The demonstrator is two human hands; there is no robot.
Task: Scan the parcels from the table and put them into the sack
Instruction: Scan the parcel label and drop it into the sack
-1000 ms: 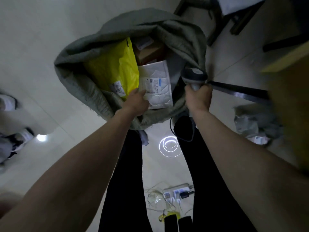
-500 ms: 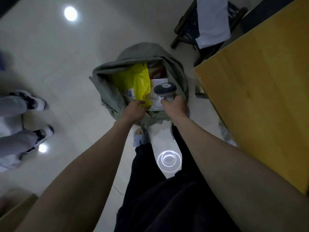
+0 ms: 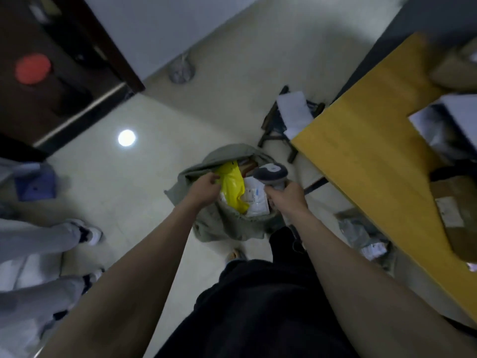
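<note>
A grey-green sack stands open on the floor in front of me. Inside it lie a yellow parcel, a white padded parcel and a brown box. My left hand is at the sack's left rim beside the yellow parcel, fingers curled; what it grips is hidden. My right hand grips the handle of a grey barcode scanner, held over the sack's right side. More parcels sit on the yellow table: a grey bag and a brown box.
The table edge runs along my right. A crumpled grey bag lies on the floor under it. A dark stool with white paper stands beyond the sack. Another person's legs stand at the left. A dark door is at the back left.
The view has lifted and pulled back, so the table and its parcels now show. My left hand has shifted to the sack's left rim; the scanner stays in my right hand.
</note>
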